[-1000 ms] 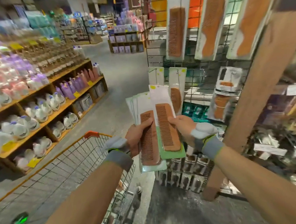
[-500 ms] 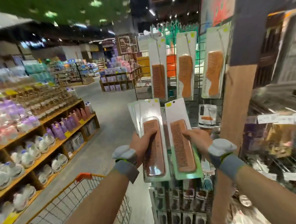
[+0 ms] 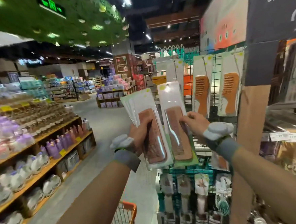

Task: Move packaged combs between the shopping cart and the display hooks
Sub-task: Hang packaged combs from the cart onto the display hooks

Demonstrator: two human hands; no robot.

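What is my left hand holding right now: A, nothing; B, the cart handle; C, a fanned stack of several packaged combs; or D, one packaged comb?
C: the left hand grips a fanned stack of packaged combs, with several card edges showing at its left side, while the right hand holds the single packaged comb.

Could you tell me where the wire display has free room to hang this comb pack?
The comb pack in your right hand could go on the bare grid between the white hanging pack and the left orange comb. It and the right orange comb hang close together; the lower rack is crowded.
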